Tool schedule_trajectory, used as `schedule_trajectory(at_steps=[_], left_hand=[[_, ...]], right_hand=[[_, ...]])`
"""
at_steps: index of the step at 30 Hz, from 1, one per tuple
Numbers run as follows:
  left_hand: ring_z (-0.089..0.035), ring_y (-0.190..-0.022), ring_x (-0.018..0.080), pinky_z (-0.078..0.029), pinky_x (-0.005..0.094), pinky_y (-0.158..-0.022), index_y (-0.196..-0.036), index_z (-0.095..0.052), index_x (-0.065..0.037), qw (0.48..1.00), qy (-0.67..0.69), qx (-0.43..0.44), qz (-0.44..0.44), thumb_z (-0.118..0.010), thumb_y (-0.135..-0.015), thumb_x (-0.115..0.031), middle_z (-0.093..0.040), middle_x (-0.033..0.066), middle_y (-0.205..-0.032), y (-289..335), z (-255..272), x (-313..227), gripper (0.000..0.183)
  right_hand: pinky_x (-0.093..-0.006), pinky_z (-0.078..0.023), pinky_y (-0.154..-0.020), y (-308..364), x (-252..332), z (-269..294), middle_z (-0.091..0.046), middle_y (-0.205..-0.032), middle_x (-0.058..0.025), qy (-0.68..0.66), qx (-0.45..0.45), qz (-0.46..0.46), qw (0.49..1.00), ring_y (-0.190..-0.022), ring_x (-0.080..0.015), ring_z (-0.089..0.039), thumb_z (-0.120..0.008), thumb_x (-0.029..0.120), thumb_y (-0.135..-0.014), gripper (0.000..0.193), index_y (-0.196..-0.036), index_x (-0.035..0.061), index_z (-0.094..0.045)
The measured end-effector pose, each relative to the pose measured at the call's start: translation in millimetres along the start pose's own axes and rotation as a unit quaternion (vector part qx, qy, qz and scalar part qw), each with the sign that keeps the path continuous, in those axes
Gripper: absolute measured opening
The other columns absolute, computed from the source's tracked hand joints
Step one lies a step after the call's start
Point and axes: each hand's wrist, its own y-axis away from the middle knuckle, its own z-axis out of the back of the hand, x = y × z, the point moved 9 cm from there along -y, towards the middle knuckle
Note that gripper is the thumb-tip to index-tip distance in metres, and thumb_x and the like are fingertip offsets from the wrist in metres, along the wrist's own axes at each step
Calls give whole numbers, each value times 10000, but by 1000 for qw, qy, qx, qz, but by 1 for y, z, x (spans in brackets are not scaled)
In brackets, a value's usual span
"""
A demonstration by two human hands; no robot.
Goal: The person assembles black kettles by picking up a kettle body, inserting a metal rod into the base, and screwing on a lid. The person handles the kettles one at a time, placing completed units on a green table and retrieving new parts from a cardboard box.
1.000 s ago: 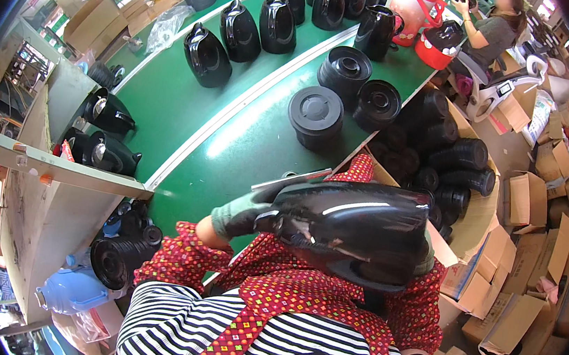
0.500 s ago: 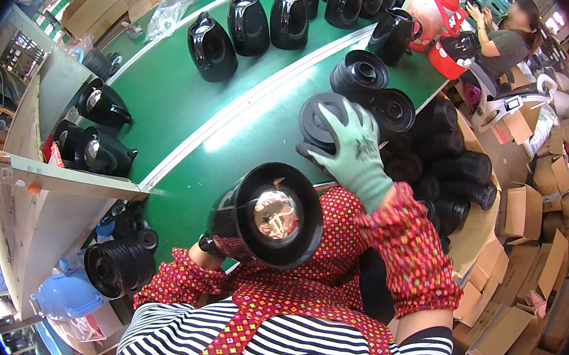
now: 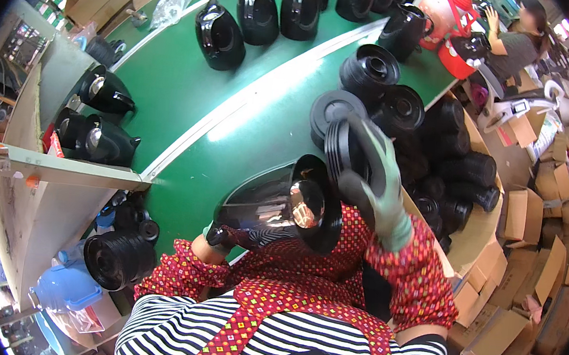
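Observation:
A glossy black vacuum jug [image 3: 259, 203] lies tilted in front of my apron, its wide opening turned right and a mirror-like liner showing inside. My left hand [image 3: 217, 236], gloved and mostly hidden by the jug, is closed on its far-left end. Beside the opening, my right hand [image 3: 387, 186], in a pale green glove with dark fingers, grips a round black ribbed cap [image 3: 338, 154] edgewise. Just beyond that cap, stacked black round caps [image 3: 334, 107] sit on the green bench [image 3: 186, 114]. More caps [image 3: 373, 68] stand in piles behind them.
Several black jugs [image 3: 300, 11] stand along the far side of the bench. A carton [image 3: 479, 221] full of black caps is at my right. Other jugs [image 3: 105, 90] lie at the left by a metal frame [image 3: 54, 169]. Another person [image 3: 521, 43] works at the far right.
My right hand has lifted a cap off the bench and brought it, turned on edge, to the jug's opening. The jug has tipped from facing up toward the right.

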Motion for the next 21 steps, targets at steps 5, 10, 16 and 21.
schedule_trajectory(at_steps=[5, 10, 16, 21], left_hand=[[-545, -1416, 281, -469, 455, -1200, -1600, -404, -19, 992, -112, 10, 51, -461, -1146, -242, -486, 170, -1602, -13, 39, 47, 509], [-555, -1410, 288, -483, 456, -1185, -1621, -371, -26, 993, -13, 64, 98, -482, -1138, -253, -477, 170, -1613, -40, -99, 32, 546], [-558, -1404, 294, -496, 458, -1169, -1626, -365, -41, 975, 38, 74, 207, -537, -1117, -237, -487, 167, -1606, -46, -43, 87, 572], [-667, -1263, 301, -545, 423, -1086, -1592, -387, 48, 817, -543, 104, -165, -795, -940, -331, -589, 212, -1502, -45, -98, 14, 858]], right_hand=[[-497, -300, -1236, 71, 41, 21, -492, -1580, -232, -27, -13, -20, 999, -1492, -415, -411, -767, 570, -884, 947, -1583, 3, -473], [-511, -308, -1224, 115, 47, 46, -431, -1619, -242, -32, -57, -45, 997, -1480, -420, -414, -751, 624, -886, 968, -1581, 7, -479], [-545, -298, -1219, 145, 69, 65, -402, -1615, -293, 20, -73, 42, 996, -1482, -450, -401, -763, 664, -859, 1011, -1569, 0, -484], [-493, -306, -1235, 167, 41, 69, -425, -1587, -277, -167, -143, -84, 972, -1471, -399, -428, -643, 588, -971, 867, -1571, -8, -455]])
